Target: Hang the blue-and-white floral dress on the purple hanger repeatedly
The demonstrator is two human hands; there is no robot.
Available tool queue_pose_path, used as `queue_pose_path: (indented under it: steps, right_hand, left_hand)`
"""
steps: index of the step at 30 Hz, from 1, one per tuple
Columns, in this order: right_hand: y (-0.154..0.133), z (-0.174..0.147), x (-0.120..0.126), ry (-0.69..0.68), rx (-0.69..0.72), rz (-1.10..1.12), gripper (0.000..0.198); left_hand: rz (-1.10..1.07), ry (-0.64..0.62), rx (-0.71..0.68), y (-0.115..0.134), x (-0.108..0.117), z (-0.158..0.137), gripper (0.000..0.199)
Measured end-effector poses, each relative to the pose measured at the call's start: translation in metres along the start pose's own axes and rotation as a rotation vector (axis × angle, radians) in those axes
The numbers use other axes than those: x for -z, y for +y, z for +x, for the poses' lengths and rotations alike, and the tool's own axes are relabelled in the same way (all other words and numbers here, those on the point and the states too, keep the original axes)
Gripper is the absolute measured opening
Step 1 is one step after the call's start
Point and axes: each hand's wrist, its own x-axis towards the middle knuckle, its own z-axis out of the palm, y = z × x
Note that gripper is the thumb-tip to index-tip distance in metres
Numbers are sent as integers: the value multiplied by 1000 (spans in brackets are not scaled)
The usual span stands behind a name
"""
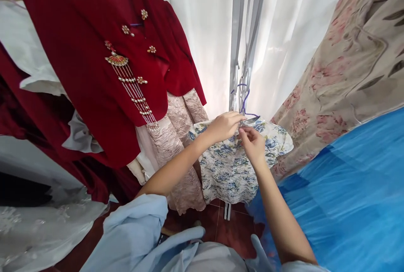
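A short floral blouse [230, 171], white with blue and green flowers, hangs in front of me on a purple hanger [244, 103]. At its neckline, my left hand [224, 127] reaches in from the left, fingers closed on the collar edge. Just below and to the right, my right hand [253, 142] pinches the blouse fabric between thumb and fingers. The fingertips of both hands nearly meet at the front of the neck. Exactly what lies between the fingertips is too small to make out.
Left hangs a dark red jacket [94, 74] with a beaded tassel brooch [128, 80], over a pink brocade skirt [186, 167]. A beige floral dress [341, 66] and blue tulle [353, 188] are on the right. A grey metal rack post [237, 19] stands before white curtains [202, 32].
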Motion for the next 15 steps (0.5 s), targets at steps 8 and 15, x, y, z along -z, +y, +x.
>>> queue_pose_path:
  steps: [8,15]
  right_hand:
    - [-19,3,-13,48,63,166,25]
    - [15,-24,-21,154,31,53,28]
  left_hand:
    - [-180,13,36,7,5,7,10]
    - [-207,182,77,10,5,23,11]
